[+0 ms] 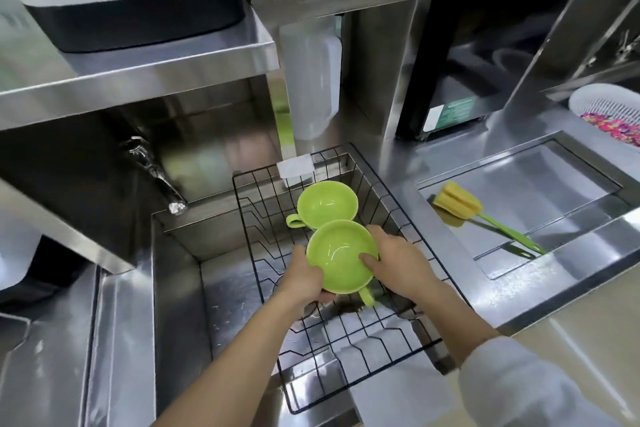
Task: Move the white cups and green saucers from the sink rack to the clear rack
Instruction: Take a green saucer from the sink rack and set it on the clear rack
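A black wire rack [388, 204] rests across the steel sink. Two green cup-like dishes with small handles are in it. The far green dish [327, 203] sits in the rack's back half, handle to the left. The near green dish [337, 262] is held over the rack by both hands. My left hand [303, 279] grips its left rim and underside. My right hand [394, 262] holds its right rim, with the thumb inside the bowl. Its handle points down toward me. No white cups or clear rack appear in view.
A faucet [156, 173] stands left of the rack over the sink basin [180, 305]. A yellow sponge brush with a green handle [485, 215] lies in the right recessed tray. A white colander [609, 111] sits far right. A translucent jug [311, 80] stands behind the rack.
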Demonstrator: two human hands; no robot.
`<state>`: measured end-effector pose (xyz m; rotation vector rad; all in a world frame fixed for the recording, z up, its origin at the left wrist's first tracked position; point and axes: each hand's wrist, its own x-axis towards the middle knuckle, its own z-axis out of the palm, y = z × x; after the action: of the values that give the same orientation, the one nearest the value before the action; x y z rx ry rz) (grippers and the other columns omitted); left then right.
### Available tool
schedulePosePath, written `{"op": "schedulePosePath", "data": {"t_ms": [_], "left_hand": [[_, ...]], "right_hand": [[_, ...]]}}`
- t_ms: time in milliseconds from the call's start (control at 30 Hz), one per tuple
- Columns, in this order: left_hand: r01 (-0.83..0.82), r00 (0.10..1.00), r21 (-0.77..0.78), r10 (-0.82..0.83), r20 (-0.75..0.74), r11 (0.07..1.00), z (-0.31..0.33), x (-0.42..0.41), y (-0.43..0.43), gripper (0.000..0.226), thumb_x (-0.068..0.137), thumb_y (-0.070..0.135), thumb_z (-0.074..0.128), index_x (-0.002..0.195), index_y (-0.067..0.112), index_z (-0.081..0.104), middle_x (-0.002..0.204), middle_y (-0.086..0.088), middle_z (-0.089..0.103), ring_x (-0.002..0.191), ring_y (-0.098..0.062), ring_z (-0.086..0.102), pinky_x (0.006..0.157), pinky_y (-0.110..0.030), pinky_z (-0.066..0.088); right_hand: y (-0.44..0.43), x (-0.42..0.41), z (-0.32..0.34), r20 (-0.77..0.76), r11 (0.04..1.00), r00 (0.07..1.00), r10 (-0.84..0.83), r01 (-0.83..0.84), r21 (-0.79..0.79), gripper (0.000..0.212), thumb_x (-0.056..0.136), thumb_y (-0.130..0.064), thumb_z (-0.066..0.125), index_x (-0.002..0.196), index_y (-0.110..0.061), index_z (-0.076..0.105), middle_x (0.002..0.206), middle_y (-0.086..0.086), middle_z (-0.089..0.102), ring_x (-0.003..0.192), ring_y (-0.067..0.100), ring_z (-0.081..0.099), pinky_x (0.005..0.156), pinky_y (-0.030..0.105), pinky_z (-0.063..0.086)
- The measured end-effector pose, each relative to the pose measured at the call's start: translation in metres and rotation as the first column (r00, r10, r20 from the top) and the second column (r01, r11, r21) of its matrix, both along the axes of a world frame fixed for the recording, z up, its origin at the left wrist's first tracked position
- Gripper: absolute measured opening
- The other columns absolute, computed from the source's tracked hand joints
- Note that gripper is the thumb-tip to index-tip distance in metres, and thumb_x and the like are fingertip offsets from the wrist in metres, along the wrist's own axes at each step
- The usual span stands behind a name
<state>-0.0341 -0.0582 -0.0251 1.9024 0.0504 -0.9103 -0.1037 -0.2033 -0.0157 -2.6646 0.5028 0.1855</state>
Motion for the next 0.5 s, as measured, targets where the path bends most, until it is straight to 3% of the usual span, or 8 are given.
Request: {"op": "schedulePosePath", "data": {"t_ms": [133, 233, 333, 433, 500], "left_hand": [[-0.095, 0.996, -0.100, 0.094, -0.009, 0.991, 0.014, 0.001, 0.008, 0.027, 0.089, -0.009, 0.037, 0.105, 0.013, 0.037, 0.100, -0.001, 0.046, 0.089, -0.024, 0.056, 0.052, -0.029, 0.058], [-0.148, 0.989, -0.168, 0.145, -0.028, 0.975, 0.020, 0.003, 0.013, 0.023, 0.088, -0.002, 0.046, 0.099, 0.017, 0.041, 0.110, -0.007, 0.051, 0.091, -0.027, 0.061, 0.057, -0.032, 0.058], [-0.177, 0.980, -0.276, 0.143, -0.139, 0.945, 0.034, 0.006, 0.017, 0.023, 0.086, 0.029, 0.061, 0.101, 0.022, 0.045, 0.113, -0.011, 0.059, 0.089, -0.028, 0.065, 0.071, -0.038, 0.056], [-0.246, 0.957, -0.404, 0.154, -0.246, 0.881, 0.051, 0.010, 0.018, 0.053, 0.078, 0.060, 0.055, 0.116, 0.024, 0.050, 0.112, -0.009, 0.062, 0.095, -0.029, 0.065, 0.079, -0.039, 0.053], [-0.314, 0.938, -0.437, 0.205, -0.278, 0.843, 0.059, 0.012, 0.019, 0.061, 0.075, 0.067, 0.051, 0.115, 0.022, 0.054, 0.106, -0.006, 0.065, 0.093, -0.027, 0.066, 0.079, -0.037, 0.052]], "right_hand": [[0.006, 0.009, 0.007, 0.026, 0.975, 0.995, -0.096, 0.088, 0.205, 0.024, 0.089, -0.011, 0.045, 0.112, -0.004, 0.040, 0.097, 0.025, 0.062, 0.083, 0.039, 0.058, 0.066, 0.039, 0.046], [0.008, 0.013, 0.014, 0.119, 0.953, 0.981, -0.156, 0.118, 0.278, 0.026, 0.088, -0.004, 0.041, 0.114, -0.005, 0.040, 0.093, 0.023, 0.060, 0.081, 0.037, 0.056, 0.062, 0.035, 0.040], [0.010, 0.014, 0.019, 0.217, 0.929, 0.953, -0.212, 0.128, 0.347, 0.028, 0.089, -0.005, 0.042, 0.115, -0.013, 0.039, 0.095, 0.020, 0.060, 0.079, 0.034, 0.058, 0.064, 0.041, 0.050], [0.019, 0.013, 0.025, 0.278, 0.913, 0.925, -0.260, 0.142, 0.382, 0.029, 0.090, -0.008, 0.043, 0.113, -0.024, 0.035, 0.097, 0.016, 0.060, 0.079, 0.035, 0.061, 0.067, 0.054, 0.053], [0.028, 0.012, 0.029, 0.310, 0.925, 0.915, -0.259, 0.143, 0.351, 0.031, 0.089, -0.008, 0.042, 0.114, -0.024, 0.033, 0.095, 0.017, 0.063, 0.079, 0.039, 0.062, 0.070, 0.053, 0.052]]}}
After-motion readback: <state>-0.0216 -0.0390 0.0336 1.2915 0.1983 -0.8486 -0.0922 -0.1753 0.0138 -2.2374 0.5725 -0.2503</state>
